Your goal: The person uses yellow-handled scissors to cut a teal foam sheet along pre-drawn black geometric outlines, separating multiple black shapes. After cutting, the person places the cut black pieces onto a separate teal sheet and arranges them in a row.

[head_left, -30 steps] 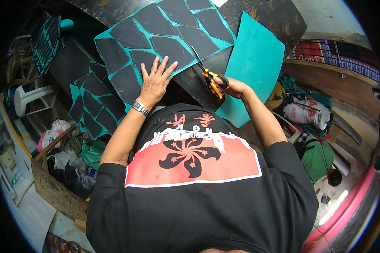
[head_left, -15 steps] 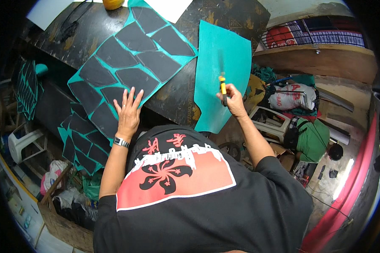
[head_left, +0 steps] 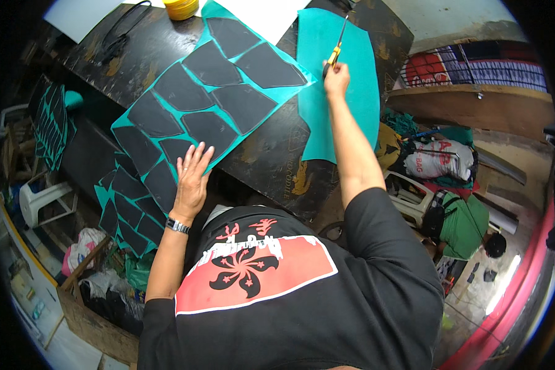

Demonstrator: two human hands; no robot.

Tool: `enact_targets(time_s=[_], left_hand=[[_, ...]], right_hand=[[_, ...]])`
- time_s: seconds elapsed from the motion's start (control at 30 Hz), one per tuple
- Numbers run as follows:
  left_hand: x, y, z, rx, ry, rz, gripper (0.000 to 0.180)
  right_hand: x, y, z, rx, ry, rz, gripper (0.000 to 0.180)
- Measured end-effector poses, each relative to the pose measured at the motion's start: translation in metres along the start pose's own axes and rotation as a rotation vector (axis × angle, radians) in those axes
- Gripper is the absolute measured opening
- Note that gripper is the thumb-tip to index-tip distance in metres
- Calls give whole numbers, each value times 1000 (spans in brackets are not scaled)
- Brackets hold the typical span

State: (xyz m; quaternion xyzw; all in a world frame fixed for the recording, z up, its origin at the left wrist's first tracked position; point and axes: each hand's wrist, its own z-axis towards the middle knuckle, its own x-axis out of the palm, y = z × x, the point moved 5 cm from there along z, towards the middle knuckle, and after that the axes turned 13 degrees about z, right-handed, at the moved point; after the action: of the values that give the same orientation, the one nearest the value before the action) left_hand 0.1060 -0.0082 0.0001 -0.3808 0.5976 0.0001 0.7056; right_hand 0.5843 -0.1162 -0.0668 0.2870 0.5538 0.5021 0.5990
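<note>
My left hand [head_left: 193, 185] lies flat with fingers spread on the near edge of a teal sheet [head_left: 148, 134], which carries several black angular panels [head_left: 243, 105]. Farther right, my right hand [head_left: 337, 80] is closed round the handles of a pair of scissors [head_left: 335, 54]. Yellow and black show at its grip, and the slim metal blades point away from me. Below that hand is a plain teal piece [head_left: 357, 92] with a curved outline, lying on the dark table. Its left side sits beside the right corner of the panelled sheet.
The dark table [head_left: 262, 157] bears a yellow roll [head_left: 181, 8], a black cord [head_left: 120, 37] and white sheets [head_left: 268, 17]. More panelled teal material [head_left: 129, 206] hangs at the left, near a white plastic stool [head_left: 46, 197]. At right, a person in green [head_left: 465, 228] bends near stuffed bags [head_left: 438, 159].
My right hand has moved away from me with the scissors, toward the far end of the plain teal piece. That piece has shifted farther away too. My left hand stays on the panelled sheet.
</note>
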Motion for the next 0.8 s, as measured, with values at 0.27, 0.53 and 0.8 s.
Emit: enact_targets(time_s=[0.27,0.53,0.8], left_hand=[[23,2,-1,13,1,137,58],[37,4,-2,8,-17,218,61],[35,7,-6,33,-61,165,60]], right_hand=[[5,85,-12,283,333,594,31],[-88,91,-193,746,824,391,31],[-127,68,-276,1115,1416,144,59]])
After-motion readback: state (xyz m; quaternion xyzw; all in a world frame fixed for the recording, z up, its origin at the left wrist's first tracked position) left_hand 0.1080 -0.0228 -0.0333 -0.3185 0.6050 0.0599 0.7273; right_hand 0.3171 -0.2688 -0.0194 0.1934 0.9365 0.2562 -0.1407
